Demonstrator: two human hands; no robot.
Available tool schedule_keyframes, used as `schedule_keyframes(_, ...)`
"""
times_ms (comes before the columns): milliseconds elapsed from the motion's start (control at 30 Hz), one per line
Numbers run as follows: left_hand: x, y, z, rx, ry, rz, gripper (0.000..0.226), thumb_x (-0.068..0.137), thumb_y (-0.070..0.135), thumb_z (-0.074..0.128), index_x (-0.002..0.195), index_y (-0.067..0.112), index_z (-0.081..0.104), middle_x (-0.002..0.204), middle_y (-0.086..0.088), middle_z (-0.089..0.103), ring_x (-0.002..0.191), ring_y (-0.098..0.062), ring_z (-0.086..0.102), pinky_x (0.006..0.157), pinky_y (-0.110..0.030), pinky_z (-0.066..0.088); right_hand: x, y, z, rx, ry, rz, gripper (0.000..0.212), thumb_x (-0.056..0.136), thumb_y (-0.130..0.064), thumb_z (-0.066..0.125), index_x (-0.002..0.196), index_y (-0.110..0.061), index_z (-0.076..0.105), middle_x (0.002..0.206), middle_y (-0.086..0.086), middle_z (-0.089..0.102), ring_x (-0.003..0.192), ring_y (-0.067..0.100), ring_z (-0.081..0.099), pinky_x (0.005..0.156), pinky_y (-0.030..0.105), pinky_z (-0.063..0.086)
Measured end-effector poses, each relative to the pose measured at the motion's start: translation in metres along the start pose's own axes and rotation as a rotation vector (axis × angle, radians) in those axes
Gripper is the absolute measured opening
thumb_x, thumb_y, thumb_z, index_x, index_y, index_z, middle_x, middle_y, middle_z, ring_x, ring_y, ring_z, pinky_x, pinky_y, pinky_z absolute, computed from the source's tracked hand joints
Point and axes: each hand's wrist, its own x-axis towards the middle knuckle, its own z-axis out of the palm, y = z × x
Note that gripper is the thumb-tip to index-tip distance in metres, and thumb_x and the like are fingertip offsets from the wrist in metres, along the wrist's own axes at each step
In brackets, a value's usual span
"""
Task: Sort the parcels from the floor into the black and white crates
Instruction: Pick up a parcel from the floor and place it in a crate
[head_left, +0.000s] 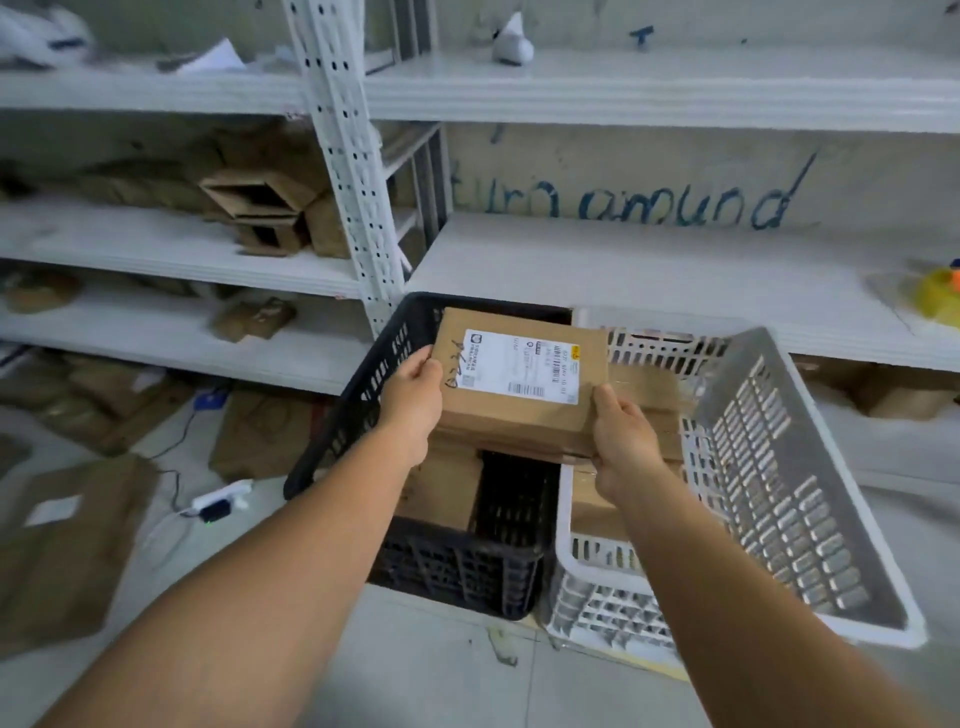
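- At frame centre, a cardboard parcel (519, 379) is held in the air above the two crates, straddling the seam between them. Its top face carries a white shipping label (521, 367) and a handwritten mark by the left edge.
- The left hand (413, 395) grips the parcel's left edge, thumb on top, fingers curled under.
- The right hand (621, 431) grips the near right corner, thumb against the side face, fingers wrapped beneath.
- Below and left of the parcel stands the black crate (363, 395); one brown box (441, 491) lies inside it, against its left wall.
- Just beside it, touching on the right, stands the white crate (779, 467); it holds cardboard parcels (649, 395), partly hidden by the right forearm.
- Both crates sit on the grey floor (415, 665) in front of white metal shelving (675, 270).
- In the left half of the frame, flat brown parcels (62, 540) lie scattered on the floor; a white power strip (221, 496) with cable lies among them.
- At upper left, open cardboard boxes (260, 208) sit on the shelves.
- At the right edge, a yellow object (937, 296) sits on a shelf, too blurred to identify.
- Blue writing (649, 202) marks the wall behind the shelving.
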Motion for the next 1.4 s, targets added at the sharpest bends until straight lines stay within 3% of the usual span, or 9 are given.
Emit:
schedule_keyframes(67, 0.012, -0.006, -0.008, 0.058, 0.059, -0.012, 0.035, 0.099, 0.03, 0.041, 0.132, 0.028, 0.053, 0.129, 0.0, 0.058, 0.11, -0.022, 0.056, 0.094, -0.04, 0.049, 0.012, 0.007, 0.015, -0.036, -0.047, 0.033, 0.026, 0.098, -0.039, 0.046, 0.113, -0.019, 0.053, 0.103, 0.001, 0.06, 0.097, 0.021, 0.057, 0.089, 0.038, 0.05)
schedule_keyframes(167, 0.026, -0.016, -0.018, 0.14, 0.124, -0.025, 0.034, 0.099, 0.031, 0.041, 0.131, 0.024, 0.051, 0.127, -0.004, 0.057, 0.11, -0.024, 0.054, 0.096, -0.041, 0.048, 0.03, 0.018, 0.038, -0.076, -0.096, 0.067, 0.025, 0.097, -0.039, 0.047, 0.113, -0.022, 0.054, 0.105, 0.001, 0.057, 0.095, 0.02, 0.053, 0.073, 0.033, 0.045)
schedule_keyframes(267, 0.039, -0.027, -0.023, 0.175, 0.106, -0.052, 0.037, 0.101, 0.029, 0.039, 0.137, 0.023, 0.044, 0.128, -0.003, 0.054, 0.11, -0.022, 0.053, 0.091, -0.035, 0.047, 0.046, 0.028, 0.057, -0.125, -0.144, 0.103, 0.025, 0.098, -0.034, 0.046, 0.117, -0.021, 0.056, 0.11, 0.001, 0.055, 0.099, 0.021, 0.051, 0.078, 0.033, 0.041)
schedule_keyframes(533, 0.1, -0.05, -0.021, 0.234, -0.008, -0.23, 0.06, 0.091, 0.038, 0.052, 0.145, 0.046, 0.026, 0.145, 0.0, 0.039, 0.121, -0.025, 0.046, 0.104, -0.047, 0.04, 0.097, 0.046, 0.101, -0.192, -0.163, 0.169, 0.032, 0.097, -0.025, 0.045, 0.126, -0.025, 0.057, 0.12, 0.002, 0.057, 0.108, 0.025, 0.052, 0.085, 0.037, 0.043)
schedule_keyframes(600, 0.12, -0.054, -0.017, 0.242, -0.027, -0.231, 0.061, 0.093, 0.032, 0.053, 0.147, 0.039, 0.025, 0.142, 0.002, 0.042, 0.114, -0.02, 0.046, 0.097, -0.037, 0.043, 0.115, 0.05, 0.114, -0.202, -0.142, 0.171, 0.032, 0.097, -0.026, 0.042, 0.126, -0.028, 0.056, 0.12, 0.002, 0.056, 0.109, 0.026, 0.052, 0.085, 0.038, 0.044)
schedule_keyframes(733, 0.17, -0.067, -0.004, 0.314, -0.042, -0.174, 0.06, 0.094, 0.021, 0.052, 0.147, 0.027, 0.027, 0.14, -0.002, 0.044, 0.1, -0.015, 0.047, 0.074, -0.026, 0.042, 0.157, 0.059, 0.144, -0.2, -0.081, 0.178, 0.026, 0.093, -0.031, 0.04, 0.108, -0.035, 0.061, 0.116, 0.001, 0.062, 0.105, 0.028, 0.058, 0.091, 0.048, 0.052)
schedule_keyframes(900, 0.227, -0.077, 0.006, 0.621, -0.1, -0.117, 0.064, 0.091, 0.03, 0.056, 0.148, 0.024, 0.027, 0.143, -0.008, 0.028, 0.126, -0.026, 0.039, 0.099, -0.033, 0.044, 0.199, 0.066, 0.173, -0.185, 0.015, 0.191, 0.024, 0.098, -0.027, 0.041, 0.11, -0.03, 0.061, 0.113, 0.0, 0.064, 0.101, 0.027, 0.061, 0.09, 0.05, 0.054)
schedule_keyframes(1000, 0.247, -0.083, 0.013, 0.728, -0.18, -0.028, 0.067, 0.092, 0.028, 0.057, 0.149, 0.029, 0.022, 0.144, -0.007, 0.027, 0.129, -0.025, 0.036, 0.102, -0.032, 0.038, 0.214, 0.071, 0.186, -0.183, 0.069, 0.202, 0.032, 0.101, -0.026, 0.041, 0.13, -0.03, 0.055, 0.12, 0.001, 0.062, 0.104, 0.027, 0.061, 0.091, 0.05, 0.054)
schedule_keyframes(1400, 0.283, -0.094, 0.025, 1.1, -0.323, 0.307, 0.055, 0.1, 0.021, 0.042, 0.149, 0.013, 0.019, 0.161, -0.008, 0.004, 0.148, -0.025, -0.003, 0.119, -0.04, 0.007, 0.264, 0.098, 0.227, -0.151, 0.11, 0.199, 0.051, 0.085, -0.031, 0.039, 0.133, -0.043, 0.048, 0.125, -0.004, 0.064, 0.108, 0.026, 0.063, 0.093, 0.048, 0.053)
